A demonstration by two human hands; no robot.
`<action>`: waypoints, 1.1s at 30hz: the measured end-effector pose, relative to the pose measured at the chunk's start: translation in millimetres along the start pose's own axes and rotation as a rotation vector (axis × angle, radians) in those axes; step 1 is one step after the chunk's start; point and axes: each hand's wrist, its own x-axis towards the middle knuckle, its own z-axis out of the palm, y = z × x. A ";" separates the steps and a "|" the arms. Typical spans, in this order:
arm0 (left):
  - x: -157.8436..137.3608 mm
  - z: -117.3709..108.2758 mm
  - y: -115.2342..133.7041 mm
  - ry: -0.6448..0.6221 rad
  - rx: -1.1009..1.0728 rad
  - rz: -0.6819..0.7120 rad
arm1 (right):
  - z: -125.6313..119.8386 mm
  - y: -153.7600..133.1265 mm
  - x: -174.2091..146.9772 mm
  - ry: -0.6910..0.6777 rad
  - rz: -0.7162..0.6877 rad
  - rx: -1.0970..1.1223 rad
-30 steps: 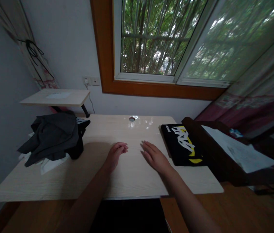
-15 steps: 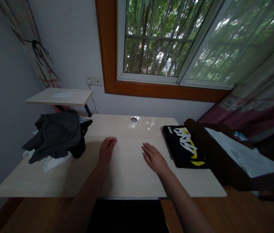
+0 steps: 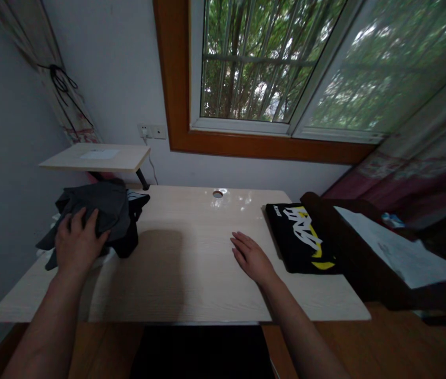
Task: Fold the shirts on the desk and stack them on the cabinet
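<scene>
Cloth [image 3: 115, 206], grey — left hand [image 3: 76, 246] spread atop; right hand [image 3: 254, 260] over desk [image 3: 207, 287].

Dim overall; daylight from window [image 3: 262, 68]; glare spots on tabletop [image 3: 211, 279], soft shadow left of centre; edges stretched.

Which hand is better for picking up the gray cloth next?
Probably the left hand: it's spread over the gray cloth. The right hand is across the desk, nearer the black cloth.
</scene>
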 end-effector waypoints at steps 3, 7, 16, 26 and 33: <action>-1.1 3.0 -14.8 0.035 -0.049 -0.030 | -0.2 0.4 0.0 -0.007 -0.001 -0.006; 1.2 -1.2 -5.2 0.129 -0.117 -0.042 | -0.3 0.5 -0.5 0.001 -0.006 -0.004; -13.3 9.4 100.3 -0.196 -0.531 -0.120 | 0.4 1.8 -0.2 0.014 -0.010 0.003; -35.4 2.2 226.6 -0.460 -1.085 0.052 | -0.6 -0.4 -0.1 0.003 -0.018 -0.026; -63.8 -26.2 297.8 -0.799 -1.354 0.474 | -5.3 -0.4 -2.8 -0.012 -0.058 0.076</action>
